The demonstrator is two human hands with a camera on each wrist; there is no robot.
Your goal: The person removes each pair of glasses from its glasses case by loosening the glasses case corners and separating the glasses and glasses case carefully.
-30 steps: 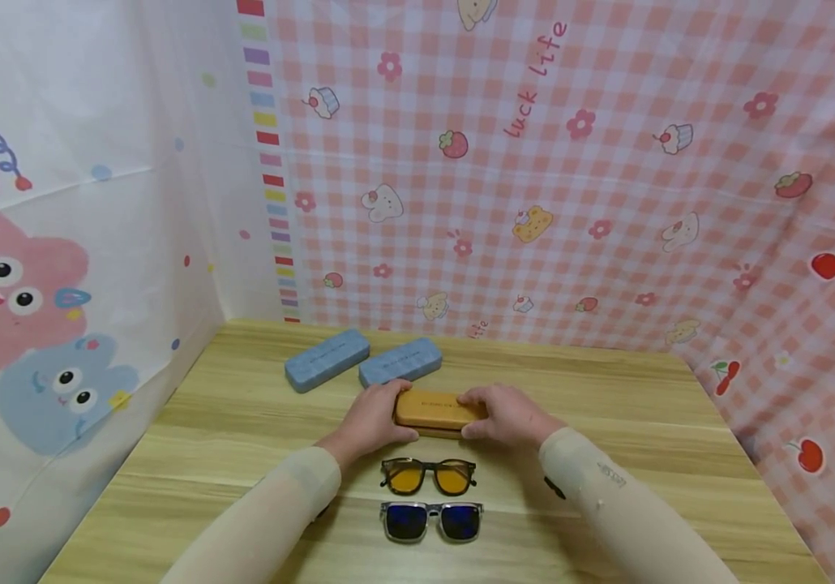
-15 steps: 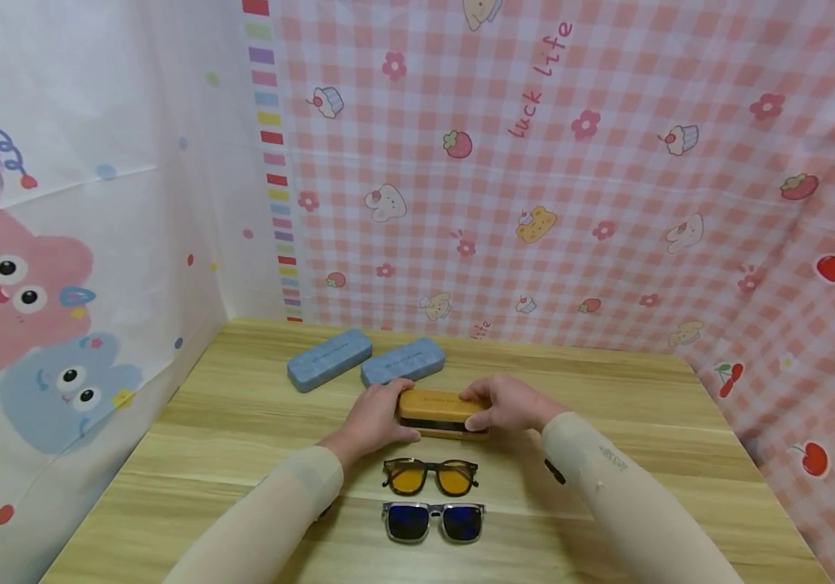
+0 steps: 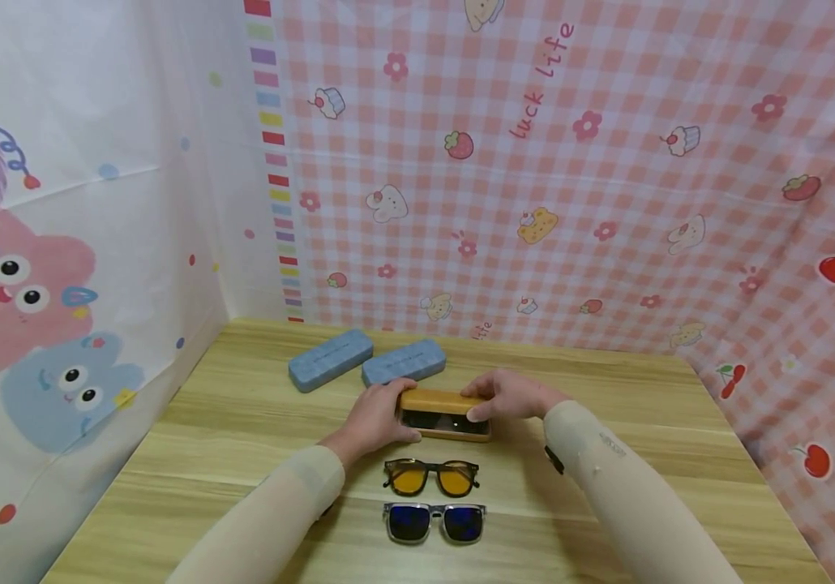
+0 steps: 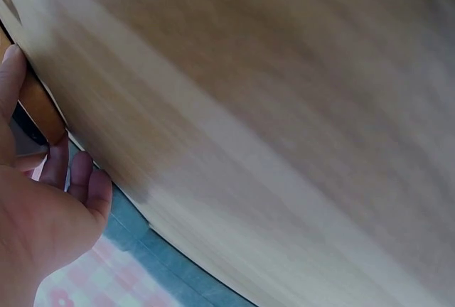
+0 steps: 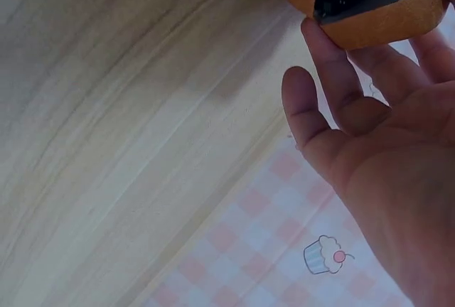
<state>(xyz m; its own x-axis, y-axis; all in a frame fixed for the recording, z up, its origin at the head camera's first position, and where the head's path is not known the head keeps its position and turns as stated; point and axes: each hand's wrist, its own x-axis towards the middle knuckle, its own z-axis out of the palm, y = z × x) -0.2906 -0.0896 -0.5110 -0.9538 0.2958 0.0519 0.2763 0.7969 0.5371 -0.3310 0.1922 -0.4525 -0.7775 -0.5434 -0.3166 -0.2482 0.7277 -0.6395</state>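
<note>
An orange glasses case (image 3: 434,400) lies on the table with its lid part-way up and a dark inside showing at the front. My left hand (image 3: 372,420) grips its left end, thumb at the front and fingers behind. The lid's right end is held by my right hand (image 3: 518,395), thumb at the front edge. In the right wrist view, fingertips touch the orange case (image 5: 387,26) and its black lining shows. What lies inside cannot be made out. Closer to me lie glasses with yellow lenses (image 3: 430,478) and, below them, clear-framed sunglasses with dark blue lenses (image 3: 435,523).
Two blue glasses cases, one at the left (image 3: 331,360) and the other (image 3: 404,362) beside it, lie shut behind the orange one. The wooden table (image 3: 607,487) meets a pink checked cloth (image 3: 490,186) at the back and a white printed cloth at the left.
The orange case's lid has been raised from nearly closed to part-way up. My right hand has moved slightly up and back with it, while my left hand keeps its grip.
</note>
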